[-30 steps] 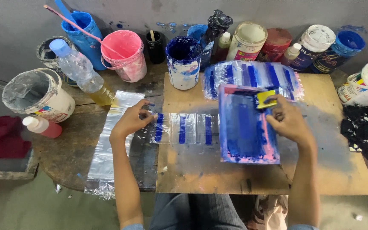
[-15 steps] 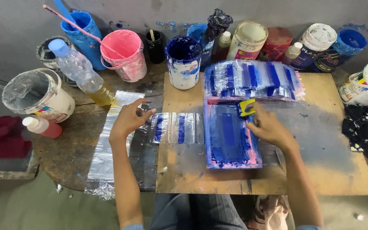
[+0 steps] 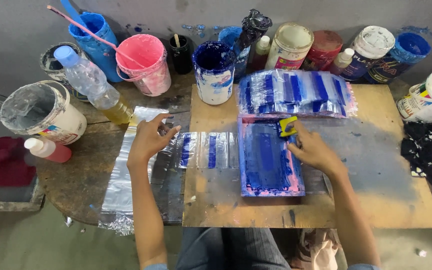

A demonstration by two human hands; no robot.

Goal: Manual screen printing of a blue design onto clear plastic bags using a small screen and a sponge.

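At the middle of the square plywood board (image 3: 376,195), a flat rectangular printing screen coated in blue ink with a pink frame (image 3: 270,157) is laid over one end of a clear plastic strip with blue printed bars (image 3: 207,149). The right hand (image 3: 315,150) is clenched round a small yellow squeegee (image 3: 288,126), which is pressed against the screen's far right corner. The left hand (image 3: 148,140) is spread flat and released, grasping nothing, its fingertips resting on the silvery plastic sheet (image 3: 121,185) at the board's left edge, just beside the strip.

The screen is judged stiff at its frame, light, and wet on top, so it is best gripped by the pink rim and not by the inked mesh. The squeegee is small and likely slippery with ink; a pinch across its upper edge is called for. The plastic strip is judged thin, limp and slick, apt to slide or stick to the screen, and is best pinned flat near its free end.

Along the board's far edge, room is taken by a stack of printed clear bags (image 3: 296,92) and a blue-stained white paint tub (image 3: 213,72), both near the screen. A pink plastic bucket (image 3: 143,65) and a clear plastic bottle (image 3: 93,85) stand off the far left corner. Bare wood is left on the board's right half and along its near edge
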